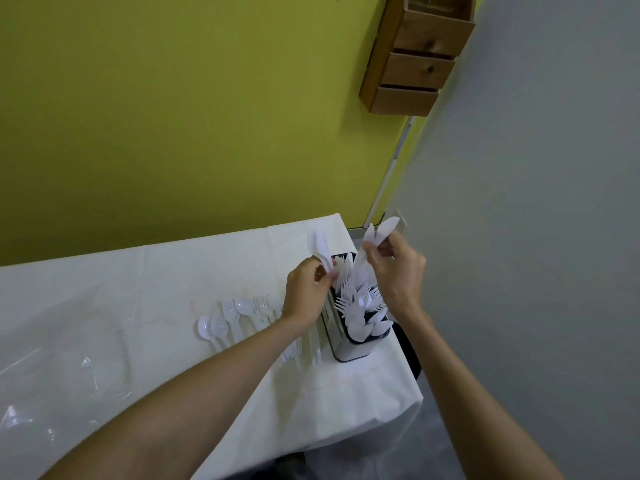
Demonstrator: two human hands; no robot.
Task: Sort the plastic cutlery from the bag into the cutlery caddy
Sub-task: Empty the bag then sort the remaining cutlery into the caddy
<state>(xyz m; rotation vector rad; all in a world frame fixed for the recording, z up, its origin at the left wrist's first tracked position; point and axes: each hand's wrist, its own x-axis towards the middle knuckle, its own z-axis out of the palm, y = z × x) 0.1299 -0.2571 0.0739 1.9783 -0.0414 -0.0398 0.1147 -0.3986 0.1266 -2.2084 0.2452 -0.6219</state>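
Note:
A dark cutlery caddy (pixel 351 351) stands near the table's right edge, with white forks, spoons and knives standing in its compartments. My left hand (pixel 306 292) grips white plastic knives (pixel 320 249), blades up, just left of the caddy's far end. My right hand (pixel 398 268) pinches more white knives (pixel 381 232), blades up, above the caddy's far right corner. Loose white spoons (pixel 218 327) and forks (pixel 261 306) lie on the cloth left of the caddy. The clear plastic bag (pixel 52 382) lies at the left.
A white tablecloth (pixel 156 282) covers the table, whose right edge drops off just past the caddy. A green wall stands behind and a grey wall to the right. A wooden drawer unit (pixel 415 57) hangs high on the wall.

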